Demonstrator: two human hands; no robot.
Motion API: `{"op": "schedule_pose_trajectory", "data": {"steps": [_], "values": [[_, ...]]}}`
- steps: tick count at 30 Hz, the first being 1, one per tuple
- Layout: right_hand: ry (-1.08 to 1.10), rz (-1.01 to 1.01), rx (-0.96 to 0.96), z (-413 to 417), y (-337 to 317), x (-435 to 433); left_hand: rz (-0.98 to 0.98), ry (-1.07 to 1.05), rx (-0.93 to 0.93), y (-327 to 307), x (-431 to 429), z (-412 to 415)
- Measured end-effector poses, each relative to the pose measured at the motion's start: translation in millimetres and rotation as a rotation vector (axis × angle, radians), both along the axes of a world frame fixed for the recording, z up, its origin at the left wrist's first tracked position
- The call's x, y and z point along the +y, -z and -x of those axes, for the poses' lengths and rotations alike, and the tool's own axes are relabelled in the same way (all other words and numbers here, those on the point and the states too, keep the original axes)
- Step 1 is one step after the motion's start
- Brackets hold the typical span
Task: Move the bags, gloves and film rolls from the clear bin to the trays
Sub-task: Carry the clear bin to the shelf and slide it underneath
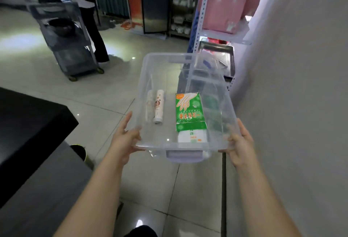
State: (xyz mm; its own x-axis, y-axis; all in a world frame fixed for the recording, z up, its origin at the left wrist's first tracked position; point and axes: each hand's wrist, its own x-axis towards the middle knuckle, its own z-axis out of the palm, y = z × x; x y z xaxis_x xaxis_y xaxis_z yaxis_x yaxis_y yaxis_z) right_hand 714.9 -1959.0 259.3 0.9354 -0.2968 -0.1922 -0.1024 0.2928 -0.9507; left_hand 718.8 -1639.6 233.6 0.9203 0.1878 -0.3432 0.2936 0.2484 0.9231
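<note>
I carry a clear plastic bin (150,63) above the tiled floor. My left hand (124,138) grips its near left corner and my right hand (238,142) grips its near right corner. Inside lie two film rolls (156,107) side by side on the left. A green pack of gloves (189,112) lies on the right, with a white bag pack (190,137) just below it. A dark metal tray (228,58) holding a few clear packets sits on a shelf beyond the bin's far right corner.
A white metal shelf rack (199,22) with pink bags (226,1) stands ahead on the right, beside a grey wall (291,86). A black counter (28,120) is at left. A person stands by a grey trolley (69,48) at far left.
</note>
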Motion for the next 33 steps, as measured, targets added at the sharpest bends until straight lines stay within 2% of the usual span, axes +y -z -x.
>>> {"op": "schedule_pose_trajectory", "data": {"steps": [4, 13, 18, 24, 33], "values": [[-0.097, -0.049, 0.021, -107.7, 17.5, 13.7, -0.025, -0.073, 0.031, 9.8, 21.6, -88.3], [-0.132, -0.095, 0.089, -392.3, 37.6, 88.0, -0.014, -0.138, 0.063, 21.8, 100.6, -349.8], [-0.168, 0.016, 0.121, -527.8, 31.0, 128.7, -0.038, -0.154, 0.079, 12.2, 141.8, -483.4], [-0.168, -0.103, 0.101, -677.6, 40.9, 166.3, -0.053, -0.169, 0.103, 16.9, 174.7, -635.7], [-0.144, -0.163, 0.247, -927.9, 62.4, 201.4, -0.076, -0.181, 0.198, 27.3, 208.1, -869.8]]}}
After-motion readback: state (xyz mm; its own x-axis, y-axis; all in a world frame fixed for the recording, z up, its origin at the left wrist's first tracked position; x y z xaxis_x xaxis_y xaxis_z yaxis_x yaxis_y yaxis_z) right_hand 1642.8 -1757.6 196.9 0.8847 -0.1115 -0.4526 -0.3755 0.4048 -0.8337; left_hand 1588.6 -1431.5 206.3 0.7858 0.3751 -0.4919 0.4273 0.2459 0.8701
